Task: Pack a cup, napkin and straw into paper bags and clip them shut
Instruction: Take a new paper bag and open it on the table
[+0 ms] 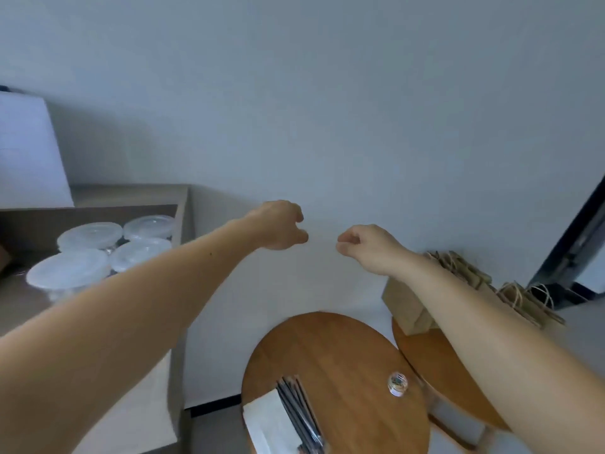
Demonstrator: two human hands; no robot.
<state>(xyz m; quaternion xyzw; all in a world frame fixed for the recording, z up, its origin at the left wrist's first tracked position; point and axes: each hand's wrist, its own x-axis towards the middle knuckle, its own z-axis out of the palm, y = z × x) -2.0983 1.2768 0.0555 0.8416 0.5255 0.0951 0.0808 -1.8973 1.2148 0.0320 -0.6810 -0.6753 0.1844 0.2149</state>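
While both bare arms stretch forward toward the pale wall (327,109), the left hand (281,226) and the right hand (366,249) hang in the air close together but apart, each with its fingers curled in toward the palm and nothing visible in its grasp. Clear lidded cups (88,234) stand clustered on a grey shelf (131,194) well to the left, under the left forearm. Brown paper bags (409,306) with twine handles lean against the wall on the right, partly behind the right forearm, over the far edge of a second round table (435,371). On the nearer round wooden table (343,348), white napkins (268,424) lie at the lower edge with dark straws (301,411) resting on and beside them, and a small clear jar (397,384) stands apart near the right rim; its contents are too blurred to tell.
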